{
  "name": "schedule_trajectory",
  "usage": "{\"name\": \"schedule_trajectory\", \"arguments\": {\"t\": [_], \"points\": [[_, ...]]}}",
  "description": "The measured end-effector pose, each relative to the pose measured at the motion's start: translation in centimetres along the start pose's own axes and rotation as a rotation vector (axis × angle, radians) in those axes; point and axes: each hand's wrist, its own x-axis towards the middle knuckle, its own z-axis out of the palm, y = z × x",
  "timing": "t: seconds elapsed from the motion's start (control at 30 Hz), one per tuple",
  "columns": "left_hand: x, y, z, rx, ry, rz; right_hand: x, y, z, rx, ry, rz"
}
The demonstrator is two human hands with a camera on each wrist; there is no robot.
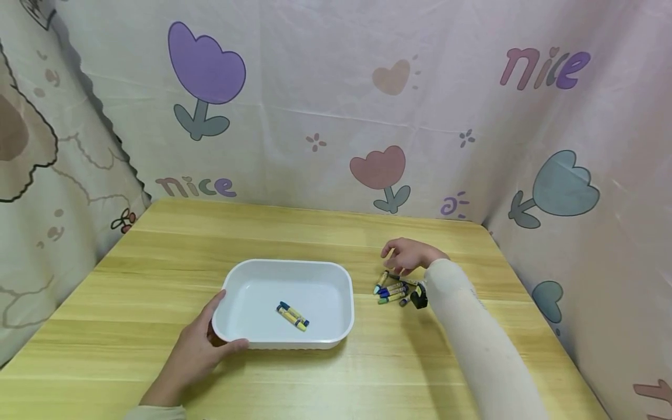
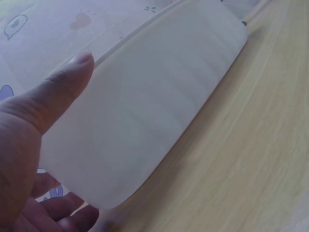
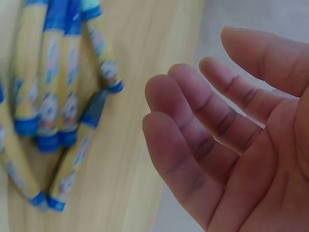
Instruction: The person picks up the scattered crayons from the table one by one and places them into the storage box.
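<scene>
My left hand (image 1: 196,341) holds the near left corner of a white plastic tray (image 1: 343,315), its thumb along the front rim and its fingers at the left side. In the left wrist view the thumb (image 2: 67,84) lies against the tray wall (image 2: 159,96). Two crayons in yellow wrappers, one yellow (image 1: 290,318) and one dark blue (image 1: 295,313), lie side by side inside. To the right, my right hand (image 1: 412,255) is just beyond a loose pile of crayons (image 1: 394,291). Its fingers (image 3: 183,150) are relaxed, nothing between them, beside the crayons (image 3: 50,87) in the right wrist view.
The wooden table (image 1: 252,224) carries the tray and the pile. A patterned curtain (image 1: 294,70) hangs along its back and both sides. A small black object (image 1: 419,296) sits at the right wrist, partly overlapping the crayons.
</scene>
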Motion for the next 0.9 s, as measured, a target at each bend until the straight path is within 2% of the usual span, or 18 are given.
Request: {"name": "schedule_trajectory", "arguments": {"t": [0.47, 0.67, 0.9], "points": [[0.0, -0.1, 0.1, 0.007, 0.003, 0.005, -0.2, 3.5, -0.5, 0.021, 0.034, 0.037], [-0.1, 0.1, 0.1, 0.006, 0.003, 0.004, -0.1, 4.5, -0.4, 0.028, 0.005, 0.06], [-0.1, 0.0, 0.1, 0.007, 0.006, 0.004, -0.1, 5.2, -0.1, -0.083, 0.018, 0.087]]}}
